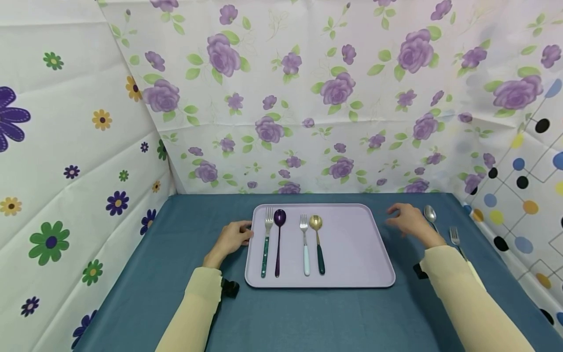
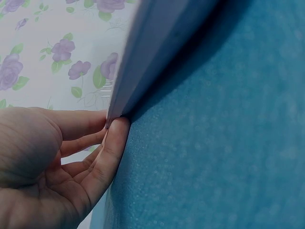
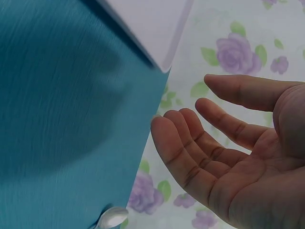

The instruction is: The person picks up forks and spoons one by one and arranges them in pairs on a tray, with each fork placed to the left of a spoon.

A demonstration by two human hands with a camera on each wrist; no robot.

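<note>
A pale lilac tray [image 1: 352, 244] lies on the blue-covered table. My left hand [image 1: 232, 235] pinches its left rim; in the left wrist view the thumb is on one side of the edge and a finger on the other. On the tray are a fork with a dark green handle [image 1: 266, 249], a purple spoon [image 1: 278, 239], a fork with a pale handle [image 1: 306, 254] and a gold spoon with a dark green handle [image 1: 320, 254]. To the right of the tray, my right hand [image 1: 411, 222] is held above the table, fingers loosely bent, nothing in it.
Beyond my right hand lie a silver spoon [image 1: 430, 214] and another fork [image 1: 455, 237], partly hidden behind the right sleeve. Flowered cloth [image 1: 299, 98] hangs along the back, with patterned cloths at both sides of the table [image 1: 334, 318].
</note>
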